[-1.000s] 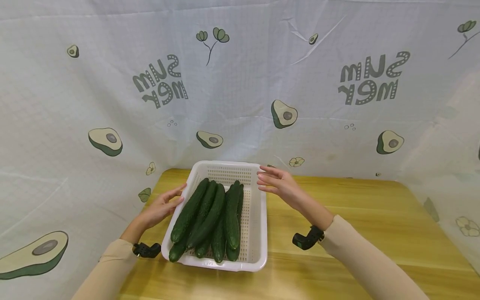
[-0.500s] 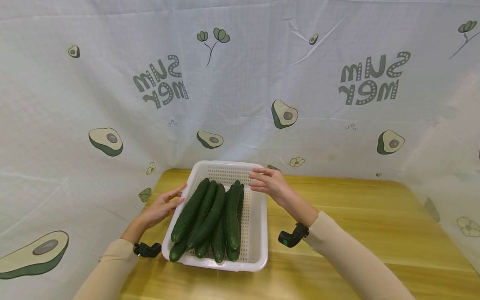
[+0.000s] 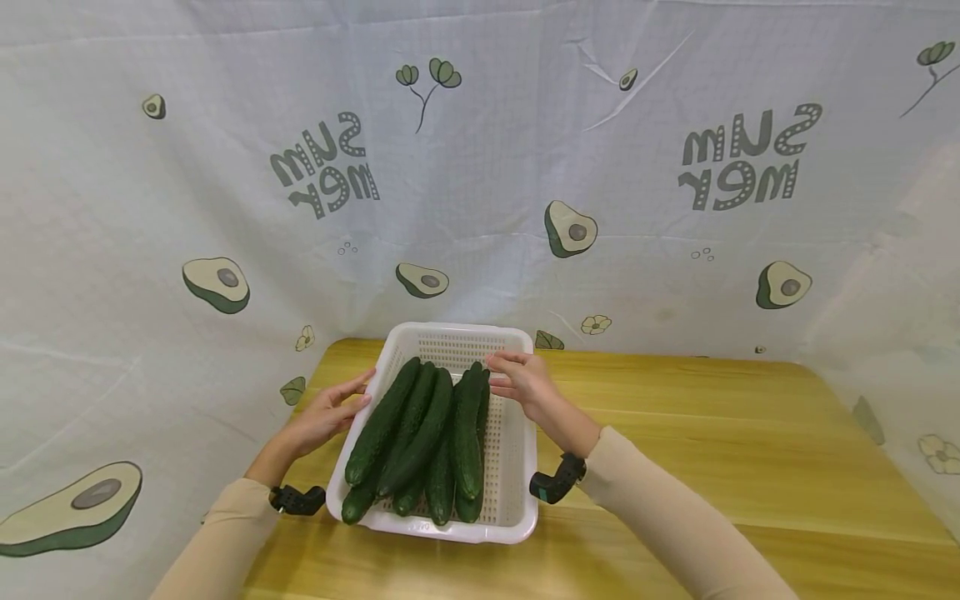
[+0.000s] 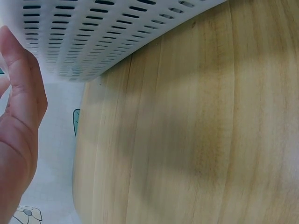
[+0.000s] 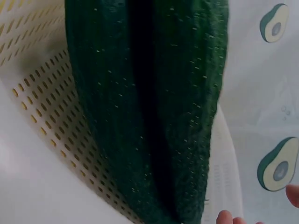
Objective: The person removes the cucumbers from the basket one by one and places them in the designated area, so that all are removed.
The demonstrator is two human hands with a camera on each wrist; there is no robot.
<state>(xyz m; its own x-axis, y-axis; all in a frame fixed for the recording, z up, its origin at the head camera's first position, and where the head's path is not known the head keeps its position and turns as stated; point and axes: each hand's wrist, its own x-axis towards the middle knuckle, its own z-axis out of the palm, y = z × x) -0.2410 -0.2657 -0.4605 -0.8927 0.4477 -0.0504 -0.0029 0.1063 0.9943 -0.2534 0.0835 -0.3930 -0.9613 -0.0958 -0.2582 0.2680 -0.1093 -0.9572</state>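
Observation:
A white perforated plastic basket (image 3: 525, 500) stands on the wooden table, with several dark green cucumbers (image 3: 431, 433) lying lengthwise in it, some on top of others. My left hand (image 3: 318, 423) rests against the basket's left side, its fingers fairly straight at the rim; the left wrist view shows that hand (image 4: 21, 102) beside the slotted basket wall (image 4: 93, 32). Over the basket's right side, my right hand (image 3: 527, 386) has its fingers extended to the far ends of the rightmost cucumbers (image 3: 468, 433). Whether it touches them I cannot tell. Close up in the right wrist view are two cucumbers (image 5: 182, 93) and a few fingertips (image 5: 225, 217).
The wooden tabletop (image 3: 697, 450) extends to the right of the basket. A pale curtain (image 3: 480, 183) printed with avocados hangs behind the table and along both sides. Each wrist carries a black camera mount, such as the right wrist mount (image 3: 557, 481).
My right hand has moved left and slightly down, from the basket's right rim to over the rightmost cucumbers. My left hand, the basket and the cucumbers keep their places.

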